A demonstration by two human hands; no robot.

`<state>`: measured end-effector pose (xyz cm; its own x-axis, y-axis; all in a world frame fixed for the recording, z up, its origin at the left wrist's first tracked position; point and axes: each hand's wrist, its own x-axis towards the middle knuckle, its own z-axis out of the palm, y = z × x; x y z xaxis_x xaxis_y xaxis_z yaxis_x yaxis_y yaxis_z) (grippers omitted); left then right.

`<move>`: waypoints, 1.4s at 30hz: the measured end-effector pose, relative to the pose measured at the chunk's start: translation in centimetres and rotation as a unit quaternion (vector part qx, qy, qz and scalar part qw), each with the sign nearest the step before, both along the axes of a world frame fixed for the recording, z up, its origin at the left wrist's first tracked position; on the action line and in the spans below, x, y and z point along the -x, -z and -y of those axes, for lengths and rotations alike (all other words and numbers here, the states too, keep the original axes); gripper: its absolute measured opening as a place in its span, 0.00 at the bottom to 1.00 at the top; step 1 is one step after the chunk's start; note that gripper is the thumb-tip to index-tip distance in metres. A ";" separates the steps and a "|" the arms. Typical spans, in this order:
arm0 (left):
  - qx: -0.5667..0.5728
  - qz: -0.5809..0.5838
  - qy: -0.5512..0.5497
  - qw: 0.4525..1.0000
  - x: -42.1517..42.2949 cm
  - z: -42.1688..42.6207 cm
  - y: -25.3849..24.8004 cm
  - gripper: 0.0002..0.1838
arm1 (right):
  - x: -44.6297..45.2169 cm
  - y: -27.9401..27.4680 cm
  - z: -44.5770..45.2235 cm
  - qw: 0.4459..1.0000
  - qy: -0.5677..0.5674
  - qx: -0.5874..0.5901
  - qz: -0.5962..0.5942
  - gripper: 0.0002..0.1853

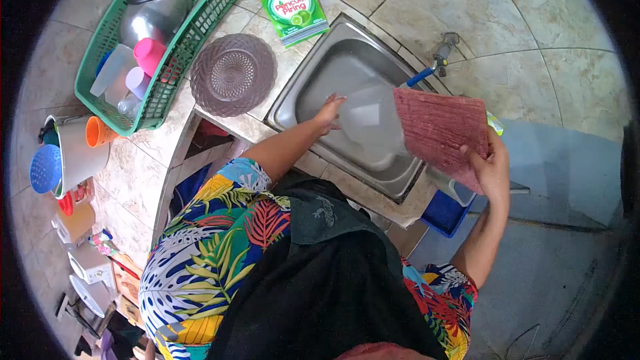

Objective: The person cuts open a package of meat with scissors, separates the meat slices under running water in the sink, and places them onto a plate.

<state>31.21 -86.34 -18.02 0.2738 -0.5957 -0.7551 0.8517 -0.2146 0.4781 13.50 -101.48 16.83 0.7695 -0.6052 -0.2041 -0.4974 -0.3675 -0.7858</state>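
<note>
My right hand (490, 163) grips a reddish-pink ribbed cloth (443, 130) by its lower right side, thumb on top. The cloth hangs over the right end of the steel sink (283, 115), below the tap. My left hand (329, 115) is over the sink's near left side, fingers stretched out and apart, with nothing visible in them. A pale, see-through rounded shape (367, 120) shows in the basin between my hands; whether it is water or a clear dish I cannot tell.
Left of the sink are a patterned glass plate (233, 75) and a green dish-soap pouch (293, 8). A green dish basket (157, 117) holds cups and a pot. The blue-handled tap (421, 78) is on the wall. A blue tray (445, 215) sits at the right.
</note>
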 end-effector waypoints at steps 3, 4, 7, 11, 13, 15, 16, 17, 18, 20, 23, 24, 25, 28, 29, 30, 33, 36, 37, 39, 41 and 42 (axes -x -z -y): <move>0.002 0.067 0.058 0.996 0.4 0.8 0.0 0.45 | 0.6 -1.0 0.7 0.999 -0.008 0.029 -0.010 0.23; -0.039 0.170 0.105 0.979 0.3 1.5 1.4 0.45 | 0.8 -1.2 0.8 0.999 -0.002 0.031 -0.017 0.23; -0.127 0.359 0.200 0.903 -0.7 2.8 2.9 0.45 | 1.7 -1.1 0.9 0.998 0.002 0.049 -0.031 0.23; -0.153 0.469 0.315 0.811 -3.2 3.0 4.7 0.42 | 3.0 0.5 1.1 0.996 -0.012 0.076 -0.043 0.23; -0.168 0.492 0.331 0.788 -3.2 3.6 5.6 0.38 | 3.0 1.1 0.4 0.996 -0.008 0.075 -0.049 0.22; -0.183 0.513 0.346 0.764 -3.2 4.5 8.3 0.33 | 2.8 1.7 -0.2 0.996 0.008 0.027 -0.087 0.22; -0.198 0.497 0.407 0.741 -3.2 5.2 11.3 0.28 | 3.5 3.1 0.3 0.993 -0.010 0.065 -0.093 0.21; -0.213 0.478 0.465 0.714 -3.3 5.4 11.8 0.24 | 3.8 3.8 0.4 0.993 -0.013 0.067 -0.094 0.21; -0.214 0.477 0.463 0.716 -2.9 5.3 12.4 0.24 | 3.9 4.3 0.4 0.991 -0.028 0.078 -0.103 0.21; -0.232 0.482 0.447 0.717 -1.7 3.7 10.4 0.18 | 4.0 5.2 -0.1 0.992 -0.040 0.074 -0.093 0.21; -0.215 0.499 0.440 0.715 -0.5 2.3 7.1 0.18 | 2.5 3.8 -2.1 0.978 -0.020 0.118 -0.171 0.21; -0.212 0.488 0.448 0.718 0.1 2.1 6.6 0.19 | 4.2 6.6 -0.8 0.994 -0.010 0.047 -0.097 0.21; -0.208 0.478 0.454 0.722 0.6 2.1 6.3 0.19 | 4.3 6.9 -1.0 0.994 -0.016 0.051 -0.090 0.21; -0.273 0.520 0.448 0.674 2.4 2.3 6.6 0.22 | 4.0 7.0 -1.8 0.996 0.001 0.042 -0.084 0.20; -0.272 0.519 0.443 0.678 2.4 2.8 6.3 0.22 | 3.9 6.7 -1.8 0.995 -0.003 0.046 -0.086 0.20; -0.211 0.472 0.407 0.753 2.5 3.0 6.0 0.21 | 3.9 6.4 -1.9 0.995 -0.003 0.048 -0.092 0.22; -0.085 0.493 0.515 0.696 2.7 5.2 11.6 0.20 | 4.5 6.1 -2.3 0.995 0.009 0.036 -0.088 0.23; 0.010 0.326 0.288 0.900 1.3 1.9 -0.7 0.18 | 5.1 6.5 -1.9 0.996 0.011 0.041 -0.079 0.23; 0.024 0.320 0.295 0.900 1.2 2.5 1.4 0.17 | 5.5 6.5 -1.7 0.994 0.012 0.062 -0.090 0.23; 0.018 0.258 0.286 0.923 -0.2 1.5 -4.5 0.14 | 6.2 6.4 -1.8 0.993 -0.003 0.088 -0.081 0.23; 0.014 0.193 0.274 0.942 -1.1 0.8 -8.8 0.11 | 6.7 6.5 -1.8 0.992 0.024 0.095 -0.084 0.18; 0.033 0.175 0.252 0.951 -1.5 0.7 -9.8 0.11 | 6.5 5.6 -2.3 0.993 0.014 0.084 -0.081 0.19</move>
<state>32.69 -87.06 -8.21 0.1678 -0.7615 -0.6260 0.4343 -0.5130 0.7404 7.04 -99.20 11.27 0.7168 -0.6621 -0.2185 -0.6248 -0.4709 -0.6228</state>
